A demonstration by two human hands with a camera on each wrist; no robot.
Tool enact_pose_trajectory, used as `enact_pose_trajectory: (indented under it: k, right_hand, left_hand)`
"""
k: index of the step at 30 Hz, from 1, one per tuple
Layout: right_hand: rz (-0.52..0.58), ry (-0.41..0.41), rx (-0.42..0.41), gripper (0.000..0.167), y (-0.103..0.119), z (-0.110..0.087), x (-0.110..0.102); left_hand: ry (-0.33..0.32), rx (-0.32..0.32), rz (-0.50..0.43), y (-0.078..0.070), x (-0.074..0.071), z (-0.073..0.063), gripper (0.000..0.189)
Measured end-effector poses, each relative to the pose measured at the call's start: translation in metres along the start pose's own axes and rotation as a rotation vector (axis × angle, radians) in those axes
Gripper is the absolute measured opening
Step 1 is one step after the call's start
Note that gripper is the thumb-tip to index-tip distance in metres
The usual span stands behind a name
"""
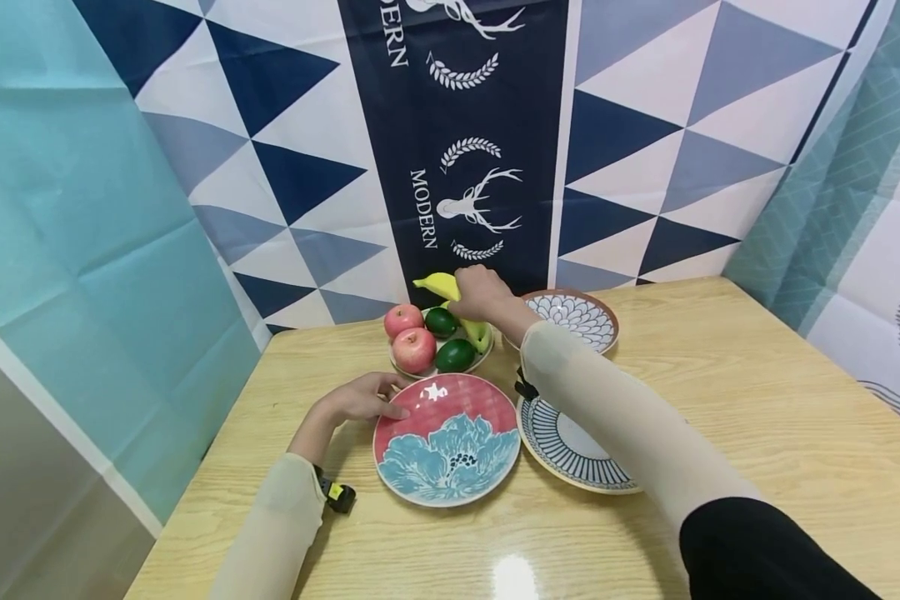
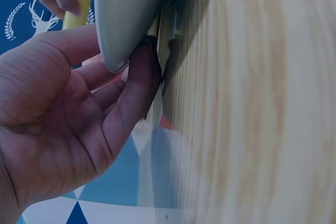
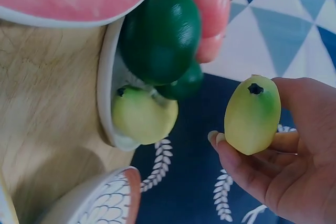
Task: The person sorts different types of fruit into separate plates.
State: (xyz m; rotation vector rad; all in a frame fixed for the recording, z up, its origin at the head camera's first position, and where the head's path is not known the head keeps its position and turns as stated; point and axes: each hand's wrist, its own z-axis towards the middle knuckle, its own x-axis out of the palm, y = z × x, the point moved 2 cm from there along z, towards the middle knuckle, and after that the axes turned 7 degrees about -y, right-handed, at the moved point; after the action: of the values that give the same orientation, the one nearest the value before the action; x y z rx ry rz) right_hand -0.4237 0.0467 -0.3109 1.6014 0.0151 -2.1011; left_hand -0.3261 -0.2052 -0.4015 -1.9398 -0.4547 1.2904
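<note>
My left hand point(image 1: 363, 397) pinches the left rim of a pink plate with a blue flower point(image 1: 450, 475), thumb on top and fingers under the edge; the plate's pale underside point(image 2: 131, 9) tilts up off the wood in the left wrist view. In my right hand point(image 1: 483, 293) is a yellow banana point(image 3: 253, 116), raised above the fruit plate point(image 3: 106, 85). On that plate lie another banana point(image 3: 144, 116), two pink-red apples point(image 1: 414, 350) and two smooth dark green oval fruits point(image 1: 455, 356).
A brown-rimmed plate with a petal pattern point(image 1: 570, 321) stands at the back right. In front of it, a blue-striped plate point(image 1: 562, 454) lies partly under my right forearm. Patterned cloth point(image 1: 300, 167) hangs behind the wooden table point(image 1: 420, 550).
</note>
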Motion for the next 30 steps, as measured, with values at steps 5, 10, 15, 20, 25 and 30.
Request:
enact_pose_trajectory:
  k: [5, 10, 15, 20, 25, 30]
  right_hand:
    - [-0.001, -0.034, -0.053, 0.022, 0.006, -0.015, -0.013]
    - [0.007, -0.053, -0.107, 0.020, 0.014, -0.028, -0.023]
    - [0.011, -0.056, -0.162, 0.024, 0.026, -0.041, -0.030]
    - [0.043, -0.039, -0.184, 0.031, 0.038, -0.056, -0.033]
    - [0.058, -0.033, -0.232, 0.040, 0.048, -0.070, -0.032]
    - [0.046, -0.018, -0.279, 0.043, 0.054, -0.082, -0.027]
  left_hand:
    - [0.014, -0.001, -0.002, 0.000, 0.001, 0.001, 0.044]
    - [0.012, -0.006, -0.006, 0.000, 0.002, 0.002, 0.044]
    - [0.008, 0.006, -0.005, 0.002, 0.000, 0.001, 0.044]
    - [0.016, 0.026, -0.007, 0.002, 0.000, 0.002, 0.045]
    - [0.011, 0.033, 0.005, 0.001, -0.001, 0.002, 0.046]
    - [0.014, 0.022, -0.003, 0.000, -0.001, 0.001, 0.046]
